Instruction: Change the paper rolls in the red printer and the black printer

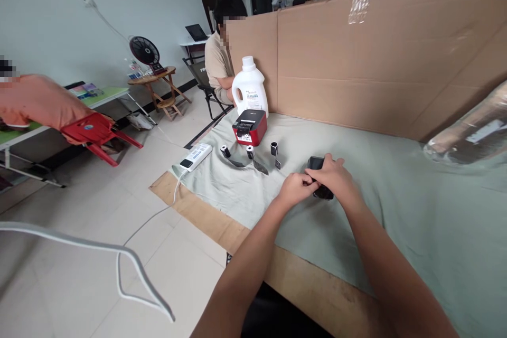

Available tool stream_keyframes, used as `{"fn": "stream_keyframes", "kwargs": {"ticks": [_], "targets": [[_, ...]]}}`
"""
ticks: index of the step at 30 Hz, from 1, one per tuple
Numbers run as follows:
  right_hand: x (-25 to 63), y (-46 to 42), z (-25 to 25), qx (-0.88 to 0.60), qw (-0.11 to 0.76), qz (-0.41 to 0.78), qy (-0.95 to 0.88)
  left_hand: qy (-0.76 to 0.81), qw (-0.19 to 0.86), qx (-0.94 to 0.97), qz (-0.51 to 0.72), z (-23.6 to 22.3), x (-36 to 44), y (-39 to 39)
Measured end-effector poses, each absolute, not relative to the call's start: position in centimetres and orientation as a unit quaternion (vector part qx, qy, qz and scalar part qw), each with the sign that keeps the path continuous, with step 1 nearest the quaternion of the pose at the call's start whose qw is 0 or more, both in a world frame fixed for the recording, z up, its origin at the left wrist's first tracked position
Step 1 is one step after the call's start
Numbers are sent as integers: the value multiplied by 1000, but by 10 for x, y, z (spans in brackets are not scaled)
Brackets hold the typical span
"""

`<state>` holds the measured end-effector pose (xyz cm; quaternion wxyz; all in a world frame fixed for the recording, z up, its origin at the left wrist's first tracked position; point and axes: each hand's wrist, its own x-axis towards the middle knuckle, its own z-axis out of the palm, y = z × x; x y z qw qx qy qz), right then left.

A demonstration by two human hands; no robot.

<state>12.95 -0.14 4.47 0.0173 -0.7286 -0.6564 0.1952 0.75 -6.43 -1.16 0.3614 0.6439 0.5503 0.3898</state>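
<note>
Low over the cloth, a small black boxy device [316, 162] sits between my two hands, partly covered by them. My right hand [335, 173] reaches across its top and grips it, thumb pointing left. Against its left edge, my left hand [297, 189] is closed with the fingers curled and pinched; the exact spot they hold is hidden. To the left stand three small dark rolls: one roll [274, 148] nearest my hands, a middle roll [250, 151] and a far-left roll [225, 151], each with a strip trailing onto the cloth.
A red and black label printer [259, 129] stands behind the rolls, before a white detergent jug [249, 87]. A power strip [196, 157] lies at the table's left edge. Cardboard [356, 63] walls the back. A plastic-wrapped package [471, 129] lies right. Two people sit beyond.
</note>
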Motion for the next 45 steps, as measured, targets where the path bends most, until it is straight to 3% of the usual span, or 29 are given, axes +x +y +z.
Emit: {"fn": "stream_keyframes", "kwargs": {"ticks": [5,10,16,23,26,30,34,39,45], "targets": [[161,1,49,-725,105,177,-657,555,309,698,331,-13,10,-67],[260,11,49,-775,178,127,-593,575,259,734,253,-18,18,-65],[389,19,34,-831,192,32,-521,579,242,745,225,-17,21,-66],[442,21,22,-859,198,80,-466,579,233,746,232,-5,23,-68],[411,24,29,-818,245,-19,-521,570,211,726,322,21,9,-83],[299,23,49,-614,307,-93,-721,544,146,639,524,64,-56,-107],[132,30,69,-472,360,103,-798,623,92,486,606,87,-169,-86],[-49,83,84,-508,306,396,-701,701,227,359,572,78,-275,6],[-110,131,76,-554,216,489,-638,676,332,369,544,47,-281,69]]}}
